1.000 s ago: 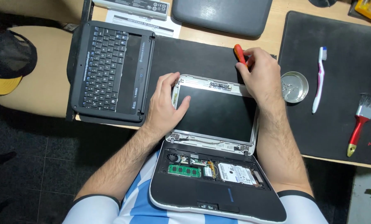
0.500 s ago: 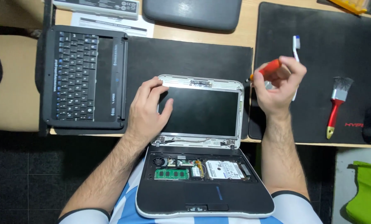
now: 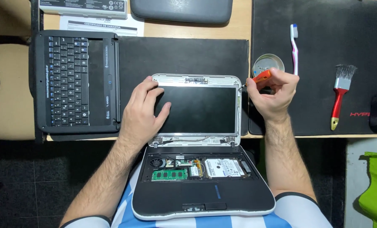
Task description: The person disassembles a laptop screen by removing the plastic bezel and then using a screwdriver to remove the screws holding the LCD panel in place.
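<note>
Obstacles and clearances, head view. Left hand (image 3: 143, 110) lay flat on the laptop screen (image 3: 199, 109); bare panel stayed open at its 3 o'clock. Right hand (image 3: 274, 93) with orange screwdriver (image 3: 261, 77) blocked the lid's right edge. Small round tin (image 3: 268, 64) sat just beside it at 12 o'clock, toothbrush (image 3: 294, 48) at 1 o'clock, red-handled brush (image 3: 339, 97) well apart at 3 o'clock. Detached keyboard (image 3: 68, 80) stood at the left hand's 9 o'clock; open black mat (image 3: 184, 55) at 12 o'clock.

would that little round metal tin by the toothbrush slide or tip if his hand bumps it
The tin looks shallow and wide, so it would probably slide rather than tip. It seems thin and light, so a nudge from the right hand could shift it, though the black mat may add some friction.
</note>
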